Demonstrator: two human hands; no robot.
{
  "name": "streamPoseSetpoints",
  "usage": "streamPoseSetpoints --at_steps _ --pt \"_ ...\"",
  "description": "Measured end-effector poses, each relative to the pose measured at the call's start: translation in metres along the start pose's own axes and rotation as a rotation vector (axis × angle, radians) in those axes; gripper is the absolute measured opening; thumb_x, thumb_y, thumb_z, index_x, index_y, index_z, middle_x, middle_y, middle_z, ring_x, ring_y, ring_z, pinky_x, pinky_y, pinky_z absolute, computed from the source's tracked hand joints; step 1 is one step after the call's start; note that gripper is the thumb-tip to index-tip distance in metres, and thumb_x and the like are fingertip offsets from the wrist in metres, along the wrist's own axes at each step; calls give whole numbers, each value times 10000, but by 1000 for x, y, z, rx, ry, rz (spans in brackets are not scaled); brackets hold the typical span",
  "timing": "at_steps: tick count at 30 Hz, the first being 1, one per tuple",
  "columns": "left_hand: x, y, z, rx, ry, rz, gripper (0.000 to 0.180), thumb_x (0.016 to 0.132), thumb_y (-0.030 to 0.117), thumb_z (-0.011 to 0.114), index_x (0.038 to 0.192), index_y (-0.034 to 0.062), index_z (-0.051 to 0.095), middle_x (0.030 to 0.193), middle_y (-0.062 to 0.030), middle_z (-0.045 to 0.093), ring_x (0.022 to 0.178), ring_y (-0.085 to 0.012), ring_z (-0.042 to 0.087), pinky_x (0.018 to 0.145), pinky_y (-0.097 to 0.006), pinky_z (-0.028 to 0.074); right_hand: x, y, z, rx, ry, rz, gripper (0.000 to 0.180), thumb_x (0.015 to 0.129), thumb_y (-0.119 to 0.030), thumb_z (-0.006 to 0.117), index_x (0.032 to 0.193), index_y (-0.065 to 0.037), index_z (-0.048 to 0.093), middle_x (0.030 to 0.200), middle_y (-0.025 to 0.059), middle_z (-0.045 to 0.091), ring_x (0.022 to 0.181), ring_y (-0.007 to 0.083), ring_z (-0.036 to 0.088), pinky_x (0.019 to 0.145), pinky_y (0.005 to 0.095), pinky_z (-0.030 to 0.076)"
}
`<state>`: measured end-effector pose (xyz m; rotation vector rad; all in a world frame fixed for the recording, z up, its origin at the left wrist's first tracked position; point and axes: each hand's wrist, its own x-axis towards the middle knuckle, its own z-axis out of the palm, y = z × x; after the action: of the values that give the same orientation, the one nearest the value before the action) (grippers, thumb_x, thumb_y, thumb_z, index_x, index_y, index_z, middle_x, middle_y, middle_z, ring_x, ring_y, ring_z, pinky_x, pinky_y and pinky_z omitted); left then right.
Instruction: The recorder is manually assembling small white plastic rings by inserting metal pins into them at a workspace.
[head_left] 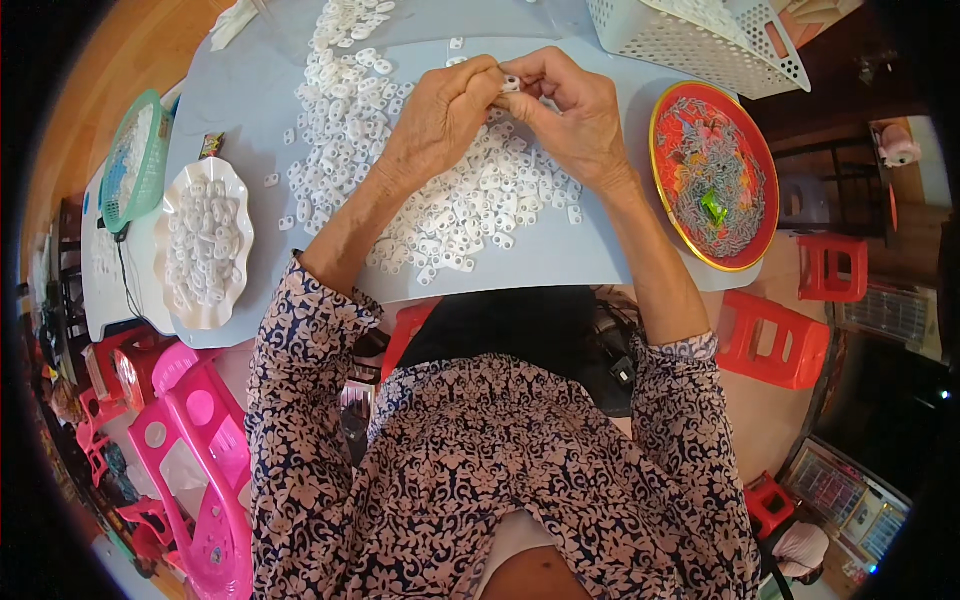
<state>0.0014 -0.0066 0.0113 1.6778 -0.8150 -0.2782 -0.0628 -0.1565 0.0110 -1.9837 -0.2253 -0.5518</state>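
Observation:
Above the middle of the table, my left hand (445, 118) and my right hand (572, 112) meet fingertip to fingertip. Between them is a small white plastic piece (511, 84) with a dark hole, pinched by my right thumb and fingers. My left fingers are curled closed against the same piece and partly hide it. Beneath and around my hands spreads a loose pile of similar white pieces (470, 220), rounded, with dark holes. To the right lies a round red tray (667, 187) with a gold rim, holding many small grey screws (722, 165) and a shiny green scrap.
At left, a white scalloped dish (243, 238) holds more white pieces, beside a green basket (150, 180). A white perforated basket (690, 55) stands at the far right. Pink chairs (205, 440) and red stools (775, 338) flank the grey table (600, 255).

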Motion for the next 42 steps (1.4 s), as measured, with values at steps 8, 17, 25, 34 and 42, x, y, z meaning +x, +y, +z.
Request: streamPoseSetpoints --at_steps 8,17,25,34,42 --pt "-2 3 0 13 -5 -1 283 901 222 411 756 -13 473 598 -67 430 559 -126 398 526 -283 375 0 0 0 4 7 -51 182 740 -75 715 868 -11 603 718 50 652 613 85 593 567 227 478" --pt "-1 -6 -3 -77 -78 -70 305 895 238 383 726 0 471 618 -31 434 583 -113 397 560 -274 377 0 -3 -3 284 -80 148 98 833 -73 646 876 12 624 766 51 663 631 80 593 588 216 490" --pt "-1 -9 0 -88 -39 -11 290 913 237 427 743 11 489 614 -17 448 587 -104 409 557 -262 370 2 2 -7 285 -77 229 161 879 -101 602 981 18 637 725 26 623 642 63 546 601 194 457" --pt "7 -20 -9 -146 126 99 302 899 252 399 782 16 546 639 -31 508 638 -101 462 623 -254 383 9 -4 -14 235 217 140 109 855 -62 588 925 1 644 707 -2 607 608 46 527 567 188 437" --pt "20 -41 -41 -420 463 33 373 898 305 401 790 -12 566 652 -80 559 714 -177 554 768 -299 449 70 -14 -118 -411 568 -69 69 865 -39 570 901 -13 622 707 -8 559 618 44 491 554 194 392"
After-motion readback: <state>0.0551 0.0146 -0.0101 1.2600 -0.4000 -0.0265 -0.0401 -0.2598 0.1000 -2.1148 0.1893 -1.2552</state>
